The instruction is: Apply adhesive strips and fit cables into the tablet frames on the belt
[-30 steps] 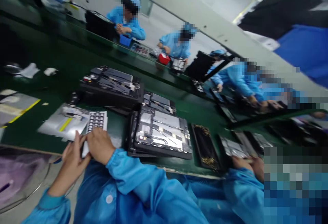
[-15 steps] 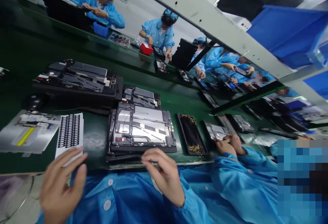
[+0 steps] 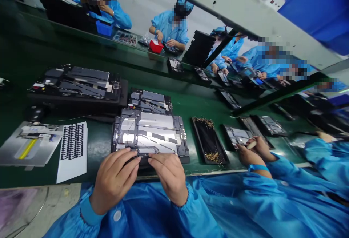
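Observation:
An opened tablet (image 3: 152, 132) with silver battery cells and dark cables lies in a dark tray right in front of me. My left hand (image 3: 117, 178) is at its near edge, fingers bent and closed together, thumb and fingertips meeting near the frame. Close beside it, my right hand (image 3: 170, 176) has its closed fingertips on the same edge. Anything small between the fingertips is hidden. To the left lies a white sheet (image 3: 72, 169) with rows of small black stickers. Farther left is a silver plate (image 3: 13, 147) with a yellow strip.
Behind stand another opened tablet (image 3: 149, 101) and a raised one (image 3: 79, 81). A black mouse (image 3: 35, 113) sits at left. Right of my tablet is a black tray (image 3: 204, 136) with small gold-coloured parts. A co-worker's hands (image 3: 252, 150) work nearby at right; others sit across the bench.
My left hand has moved right, from the sticker sheet to the tablet's near edge. My right hand has settled on that edge too, fingers closer together.

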`<state>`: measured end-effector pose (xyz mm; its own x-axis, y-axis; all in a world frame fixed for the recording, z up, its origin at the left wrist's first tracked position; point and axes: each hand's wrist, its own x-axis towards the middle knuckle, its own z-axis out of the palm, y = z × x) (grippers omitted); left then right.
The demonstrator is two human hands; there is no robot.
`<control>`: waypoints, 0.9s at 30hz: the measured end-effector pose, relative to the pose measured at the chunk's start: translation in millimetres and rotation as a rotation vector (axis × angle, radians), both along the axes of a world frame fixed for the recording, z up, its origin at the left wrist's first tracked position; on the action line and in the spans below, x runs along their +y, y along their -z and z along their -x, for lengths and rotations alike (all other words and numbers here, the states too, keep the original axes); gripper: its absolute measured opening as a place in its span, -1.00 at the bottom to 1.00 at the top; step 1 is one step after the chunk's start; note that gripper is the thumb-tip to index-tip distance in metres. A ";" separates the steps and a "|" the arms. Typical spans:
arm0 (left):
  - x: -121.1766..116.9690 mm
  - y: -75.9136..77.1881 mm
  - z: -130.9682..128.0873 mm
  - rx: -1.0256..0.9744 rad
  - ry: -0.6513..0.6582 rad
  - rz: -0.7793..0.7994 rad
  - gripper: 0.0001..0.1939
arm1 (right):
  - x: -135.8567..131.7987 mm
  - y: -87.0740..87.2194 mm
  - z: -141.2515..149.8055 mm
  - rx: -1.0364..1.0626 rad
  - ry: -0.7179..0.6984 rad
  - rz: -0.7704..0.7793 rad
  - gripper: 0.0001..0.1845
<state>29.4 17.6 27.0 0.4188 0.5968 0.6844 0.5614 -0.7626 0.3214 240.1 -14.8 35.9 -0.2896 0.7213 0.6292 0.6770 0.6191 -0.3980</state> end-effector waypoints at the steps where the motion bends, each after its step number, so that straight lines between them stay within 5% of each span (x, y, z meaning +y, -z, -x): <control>1: -0.1 0.1 -0.4 -0.003 -0.002 0.002 -0.72 | 0.3 1.9 -0.7 -0.009 -0.004 -0.009 -0.68; 18: 3.6 1.8 -8.9 0.067 -0.019 -0.046 -0.80 | 2.1 8.6 0.0 -0.058 -0.021 -0.015 -0.63; 27: 5.2 4.5 -12.8 0.041 -0.065 -0.076 -0.84 | -2.4 20.5 -4.4 0.032 0.093 -0.141 -0.61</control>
<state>42.1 22.8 22.5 0.4098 0.5704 0.7118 0.6221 -0.7455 0.2393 244.5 -17.2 15.3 -0.2037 0.6481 0.7338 0.7225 0.6053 -0.3341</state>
